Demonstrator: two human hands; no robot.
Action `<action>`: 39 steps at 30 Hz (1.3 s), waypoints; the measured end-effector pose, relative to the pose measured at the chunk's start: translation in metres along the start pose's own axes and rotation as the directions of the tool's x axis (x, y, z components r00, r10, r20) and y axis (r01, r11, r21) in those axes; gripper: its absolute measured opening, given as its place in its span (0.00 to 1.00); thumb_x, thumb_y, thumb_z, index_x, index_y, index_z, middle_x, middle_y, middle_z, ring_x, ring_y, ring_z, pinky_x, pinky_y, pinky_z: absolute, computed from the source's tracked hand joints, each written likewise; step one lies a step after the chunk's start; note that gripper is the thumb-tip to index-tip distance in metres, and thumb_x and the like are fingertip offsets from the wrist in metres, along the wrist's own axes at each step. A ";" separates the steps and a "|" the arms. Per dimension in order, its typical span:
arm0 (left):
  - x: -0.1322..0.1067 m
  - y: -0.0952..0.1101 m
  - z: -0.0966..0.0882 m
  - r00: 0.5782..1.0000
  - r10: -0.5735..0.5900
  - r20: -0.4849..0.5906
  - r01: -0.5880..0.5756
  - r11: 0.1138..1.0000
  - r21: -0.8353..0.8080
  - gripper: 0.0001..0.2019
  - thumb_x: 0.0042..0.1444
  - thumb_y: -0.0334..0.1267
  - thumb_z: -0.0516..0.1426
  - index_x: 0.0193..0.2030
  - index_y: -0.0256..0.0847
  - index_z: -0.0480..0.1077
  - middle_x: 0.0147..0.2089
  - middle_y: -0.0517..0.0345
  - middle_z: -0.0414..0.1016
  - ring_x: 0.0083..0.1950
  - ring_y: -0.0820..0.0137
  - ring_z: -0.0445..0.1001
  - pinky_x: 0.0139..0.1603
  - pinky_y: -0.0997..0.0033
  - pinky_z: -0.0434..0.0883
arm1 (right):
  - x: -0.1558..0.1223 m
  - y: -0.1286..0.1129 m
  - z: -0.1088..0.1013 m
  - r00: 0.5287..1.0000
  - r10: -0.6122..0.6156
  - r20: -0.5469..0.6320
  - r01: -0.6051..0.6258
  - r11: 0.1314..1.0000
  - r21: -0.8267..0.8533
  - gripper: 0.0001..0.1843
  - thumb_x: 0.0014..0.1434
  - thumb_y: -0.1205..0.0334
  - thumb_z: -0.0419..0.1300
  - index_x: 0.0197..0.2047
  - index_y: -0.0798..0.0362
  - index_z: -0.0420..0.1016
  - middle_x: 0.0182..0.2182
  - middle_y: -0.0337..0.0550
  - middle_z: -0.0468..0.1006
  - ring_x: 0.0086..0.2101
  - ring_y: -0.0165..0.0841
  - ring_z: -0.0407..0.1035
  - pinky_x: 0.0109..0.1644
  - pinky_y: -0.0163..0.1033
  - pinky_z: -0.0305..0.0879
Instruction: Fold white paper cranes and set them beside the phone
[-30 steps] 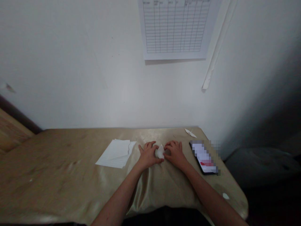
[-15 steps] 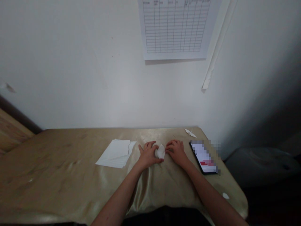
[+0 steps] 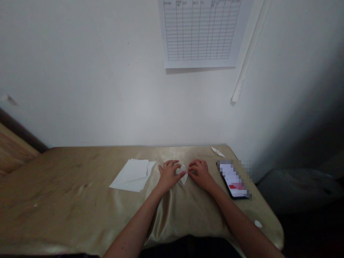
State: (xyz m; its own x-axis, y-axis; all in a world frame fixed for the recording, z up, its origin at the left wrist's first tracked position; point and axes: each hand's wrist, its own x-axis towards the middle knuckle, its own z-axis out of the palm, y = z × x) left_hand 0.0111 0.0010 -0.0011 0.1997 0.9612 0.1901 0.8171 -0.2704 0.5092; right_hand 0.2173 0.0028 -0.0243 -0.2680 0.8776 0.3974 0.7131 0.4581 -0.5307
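Your left hand (image 3: 168,175) pinches the folded paper (image 3: 184,180) at the desk (image 3: 88,211). Your right hand (image 3: 200,173) meets its right corner, grip unclear. Phone (image 3: 233,180) lies to the right.

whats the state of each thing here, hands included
small paper: folded, with a pointed lower end
left hand: thumb on the small paper, fingers curled
right hand: fingertips at the paper's right edge, grip unclear
sheets: stacked, top one ragged-edged
phone: face up, screen lit
white figure: pointed at both ends
printed chart: on the wall
tablecloth: wrinkled
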 end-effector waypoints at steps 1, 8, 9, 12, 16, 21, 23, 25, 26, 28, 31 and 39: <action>0.001 -0.001 0.001 0.999 0.002 -0.041 -0.003 1.000 -0.029 0.10 0.59 0.50 0.63 0.46 0.54 0.79 0.64 0.57 0.74 0.68 0.52 0.63 0.70 0.28 0.49 | 0.000 -0.001 0.000 1.000 -0.009 0.000 0.009 1.000 0.005 0.04 0.62 0.63 0.64 0.37 0.44 0.82 0.47 0.44 0.78 0.54 0.43 0.64 0.64 0.56 0.54; 0.010 -0.010 0.011 0.975 0.048 -0.218 -0.088 0.981 -0.176 0.05 0.59 0.40 0.64 0.41 0.54 0.82 0.57 0.60 0.80 0.62 0.59 0.71 0.67 0.48 0.62 | 0.000 -0.007 -0.002 0.997 -0.075 -0.018 0.075 0.996 0.050 0.04 0.62 0.66 0.64 0.39 0.47 0.80 0.46 0.44 0.78 0.52 0.41 0.64 0.61 0.52 0.57; 0.010 -0.011 0.012 0.973 0.048 -0.227 -0.092 0.978 -0.188 0.06 0.58 0.40 0.65 0.41 0.54 0.82 0.56 0.60 0.80 0.61 0.60 0.72 0.67 0.49 0.62 | 0.000 -0.008 -0.002 0.996 -0.087 -0.015 0.088 0.994 0.057 0.04 0.61 0.66 0.64 0.39 0.47 0.79 0.46 0.43 0.78 0.52 0.41 0.64 0.61 0.51 0.57; 0.012 -0.011 0.013 0.968 0.039 -0.248 -0.094 0.972 -0.213 0.06 0.57 0.39 0.65 0.42 0.54 0.82 0.55 0.60 0.81 0.60 0.61 0.73 0.66 0.50 0.64 | -0.001 -0.009 -0.004 0.992 -0.123 0.005 0.122 0.990 0.068 0.05 0.61 0.67 0.65 0.39 0.47 0.79 0.46 0.43 0.78 0.53 0.41 0.64 0.62 0.51 0.57; 0.011 -0.010 0.014 0.966 0.042 -0.256 -0.105 0.966 -0.235 0.05 0.57 0.39 0.66 0.39 0.54 0.82 0.54 0.62 0.82 0.59 0.62 0.74 0.65 0.51 0.65 | 0.000 -0.012 -0.007 0.991 -0.130 0.019 0.128 0.989 0.072 0.05 0.60 0.68 0.65 0.37 0.47 0.78 0.47 0.43 0.78 0.54 0.41 0.63 0.62 0.52 0.56; 0.011 -0.008 0.014 0.959 0.049 -0.278 -0.121 0.961 -0.247 0.03 0.57 0.40 0.65 0.38 0.53 0.82 0.53 0.61 0.82 0.58 0.62 0.75 0.64 0.52 0.65 | -0.001 -0.014 -0.008 0.991 -0.126 0.042 0.123 0.990 0.072 0.05 0.59 0.68 0.65 0.37 0.48 0.78 0.47 0.42 0.78 0.54 0.40 0.63 0.63 0.52 0.55; 0.012 -0.008 0.014 0.951 0.027 -0.309 -0.110 0.961 -0.254 0.02 0.58 0.40 0.65 0.37 0.51 0.82 0.51 0.59 0.83 0.55 0.63 0.76 0.63 0.53 0.66 | -0.001 -0.014 -0.006 0.993 -0.112 0.048 0.109 0.992 0.062 0.05 0.59 0.68 0.65 0.36 0.48 0.79 0.47 0.43 0.78 0.55 0.41 0.63 0.63 0.52 0.54; 0.014 -0.009 0.014 0.942 0.010 -0.335 -0.099 0.963 -0.251 0.02 0.58 0.40 0.65 0.36 0.49 0.81 0.49 0.58 0.84 0.53 0.63 0.77 0.62 0.54 0.67 | -0.002 -0.013 -0.004 0.994 -0.092 0.057 0.089 0.994 0.057 0.04 0.58 0.67 0.66 0.35 0.48 0.79 0.47 0.42 0.78 0.55 0.41 0.62 0.63 0.51 0.54; 0.014 -0.009 0.014 0.939 0.006 -0.343 -0.095 0.965 -0.244 0.03 0.58 0.40 0.65 0.35 0.49 0.81 0.48 0.58 0.84 0.53 0.63 0.77 0.62 0.54 0.67 | -0.002 -0.013 -0.003 0.995 -0.081 0.061 0.078 0.995 0.057 0.04 0.58 0.67 0.66 0.35 0.48 0.79 0.47 0.42 0.78 0.55 0.41 0.62 0.63 0.51 0.55; 0.014 -0.010 0.014 0.940 0.006 -0.341 -0.089 0.970 -0.228 0.03 0.59 0.41 0.64 0.36 0.50 0.82 0.49 0.59 0.83 0.54 0.63 0.76 0.63 0.53 0.66 | -0.003 -0.013 -0.002 0.996 -0.058 0.061 0.054 0.997 0.059 0.03 0.58 0.66 0.66 0.35 0.48 0.80 0.47 0.43 0.78 0.54 0.41 0.62 0.63 0.51 0.55; 0.013 -0.010 0.013 0.958 0.023 -0.285 -0.086 0.974 -0.211 0.03 0.59 0.41 0.65 0.38 0.53 0.82 0.52 0.61 0.83 0.57 0.62 0.74 0.65 0.51 0.64 | -0.002 -0.012 -0.003 0.998 -0.035 0.051 0.032 0.998 0.052 0.04 0.58 0.67 0.66 0.35 0.48 0.80 0.46 0.43 0.78 0.53 0.41 0.63 0.63 0.51 0.55; 0.009 -0.004 0.007 0.971 0.032 -0.237 -0.083 0.975 -0.208 0.01 0.56 0.40 0.67 0.35 0.53 0.82 0.54 0.62 0.82 0.60 0.60 0.72 0.66 0.49 0.63 | -0.002 -0.008 -0.002 0.998 -0.056 0.027 0.054 0.997 0.060 0.03 0.58 0.65 0.67 0.36 0.47 0.81 0.47 0.43 0.78 0.54 0.41 0.62 0.63 0.51 0.56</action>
State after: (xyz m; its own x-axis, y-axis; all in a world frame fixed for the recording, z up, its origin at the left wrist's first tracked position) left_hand 0.0131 0.0116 -0.0072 0.0919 0.9121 0.3996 0.6677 -0.3541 0.6548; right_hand 0.2133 -0.0035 -0.0193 -0.3250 0.8543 0.4056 0.6574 0.5124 -0.5526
